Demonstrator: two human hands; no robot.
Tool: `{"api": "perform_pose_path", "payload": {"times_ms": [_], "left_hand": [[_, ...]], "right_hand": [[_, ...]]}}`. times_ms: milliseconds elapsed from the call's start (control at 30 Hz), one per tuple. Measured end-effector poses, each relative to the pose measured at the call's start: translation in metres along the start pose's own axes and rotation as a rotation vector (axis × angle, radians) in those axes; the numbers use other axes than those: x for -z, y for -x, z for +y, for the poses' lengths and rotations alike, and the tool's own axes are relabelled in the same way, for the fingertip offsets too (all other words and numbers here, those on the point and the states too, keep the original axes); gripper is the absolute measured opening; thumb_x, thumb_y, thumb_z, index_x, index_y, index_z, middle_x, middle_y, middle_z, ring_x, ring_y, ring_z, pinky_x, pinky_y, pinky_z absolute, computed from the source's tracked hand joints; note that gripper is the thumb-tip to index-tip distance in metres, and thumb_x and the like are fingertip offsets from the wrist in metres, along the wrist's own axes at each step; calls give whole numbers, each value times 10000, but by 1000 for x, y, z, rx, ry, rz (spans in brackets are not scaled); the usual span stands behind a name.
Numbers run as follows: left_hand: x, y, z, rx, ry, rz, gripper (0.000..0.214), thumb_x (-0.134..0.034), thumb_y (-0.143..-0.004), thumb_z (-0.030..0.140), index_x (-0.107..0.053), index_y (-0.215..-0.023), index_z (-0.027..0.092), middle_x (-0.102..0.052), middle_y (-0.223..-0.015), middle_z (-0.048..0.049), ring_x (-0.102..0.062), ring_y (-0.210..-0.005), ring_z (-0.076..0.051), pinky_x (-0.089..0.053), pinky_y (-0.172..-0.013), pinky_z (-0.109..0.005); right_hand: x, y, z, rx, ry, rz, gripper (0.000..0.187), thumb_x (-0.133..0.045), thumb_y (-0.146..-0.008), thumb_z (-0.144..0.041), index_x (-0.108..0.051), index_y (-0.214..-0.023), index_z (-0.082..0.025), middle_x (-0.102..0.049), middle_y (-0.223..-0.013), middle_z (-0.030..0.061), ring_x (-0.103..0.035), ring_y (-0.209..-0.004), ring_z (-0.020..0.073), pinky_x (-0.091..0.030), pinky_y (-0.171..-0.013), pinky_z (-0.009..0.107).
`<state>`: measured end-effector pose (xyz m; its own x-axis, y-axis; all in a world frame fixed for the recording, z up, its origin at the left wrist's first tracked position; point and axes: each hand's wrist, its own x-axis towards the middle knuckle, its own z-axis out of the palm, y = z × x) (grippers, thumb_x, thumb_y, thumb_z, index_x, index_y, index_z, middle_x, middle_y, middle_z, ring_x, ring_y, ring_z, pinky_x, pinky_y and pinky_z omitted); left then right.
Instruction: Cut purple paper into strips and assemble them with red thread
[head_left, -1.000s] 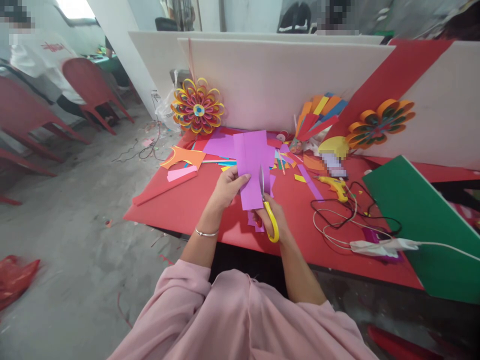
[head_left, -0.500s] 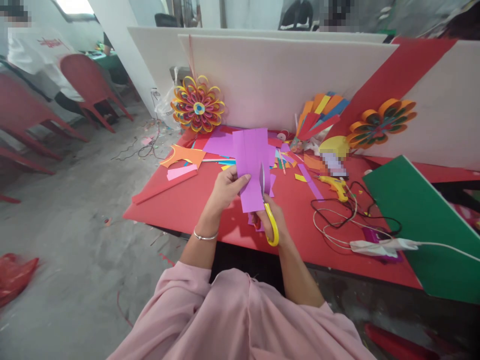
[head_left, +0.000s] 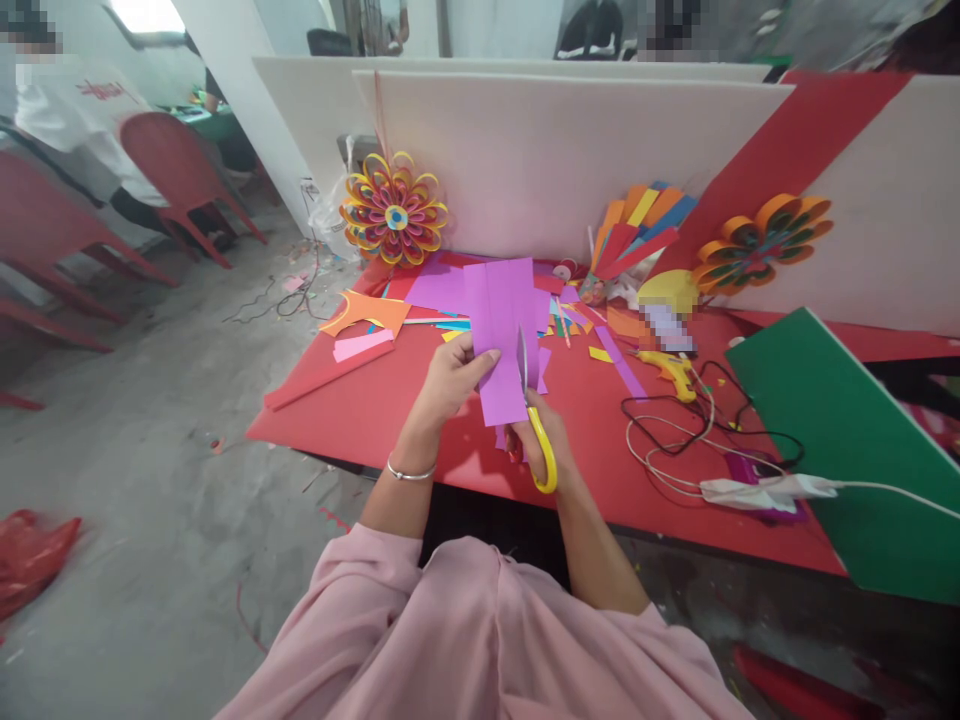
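My left hand (head_left: 456,375) pinches a sheet of purple paper (head_left: 499,310) by its left edge, thumb on top, and holds it up over the red-covered table (head_left: 420,420). Yellow-handled scissors (head_left: 545,450) are gripped in my right hand (head_left: 544,435) at the paper's lower right. One blade shows in front of the sheet, and a strip at the right side bends away from the cut. Most of my right fingers are hidden behind the handles. Below the sheet, more purple paper shows beside my right hand.
A quilled paper flower (head_left: 396,217) leans at the back left, and an orange one (head_left: 765,245) at the right. A yellow glue gun (head_left: 670,372), tangled cords and a wrapped power strip (head_left: 765,492) lie right, near a green board (head_left: 847,470). Paper scraps lie behind the sheet.
The scissor blade stands slightly farther up the purple paper than before. Both hands keep nearly the same position, and the view has shifted very slightly.
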<state>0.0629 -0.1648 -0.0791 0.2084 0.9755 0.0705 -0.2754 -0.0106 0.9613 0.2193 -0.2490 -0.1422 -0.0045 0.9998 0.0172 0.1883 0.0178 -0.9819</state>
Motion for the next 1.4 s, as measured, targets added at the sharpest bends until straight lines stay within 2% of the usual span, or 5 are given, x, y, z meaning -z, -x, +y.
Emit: {"api": "perform_pose_path", "payload": {"times_ms": [433,833,1133,1400], "left_hand": [[2,-3,-4,-33,-15,-44,270,-846,-740,351,-700,-878,170,-662,-672,24,-560,-542,-86,-452,-499,-211],[3,-4,-5,-34,5,-43,283,-848,-725,344,-707,-887,159,-670,-679,19,-562,-534,-82,-442,-487,-206],[3,-3,-4,-7,-22,-19,248,-834,-749,328,-717,-897,167,-687,-702,7,-581,-560,-93,-457,-505,-213],[1,-2,-2,-23,-1,-18,269,-855,-710,343,-717,-856,164,-655,-663,25,-548,-548,-82,-458,-519,-212]], "right_hand": [[-2,0,1,-34,-55,4,318,-595,-954,-463,-638,-1162,-226,-586,-551,-64,-570,-422,127,-438,-421,208],[-3,1,0,-30,-67,22,396,-615,-944,-559,-648,-1115,-204,-560,-551,-61,-526,-403,121,-423,-408,221],[-3,2,2,-2,-52,24,364,-607,-962,-554,-646,-1091,-216,-546,-538,-71,-512,-395,118,-419,-422,226],[-3,3,4,11,-35,35,350,-612,-954,-548,-647,-1054,-214,-540,-533,-65,-501,-404,124,-391,-422,240]]}}
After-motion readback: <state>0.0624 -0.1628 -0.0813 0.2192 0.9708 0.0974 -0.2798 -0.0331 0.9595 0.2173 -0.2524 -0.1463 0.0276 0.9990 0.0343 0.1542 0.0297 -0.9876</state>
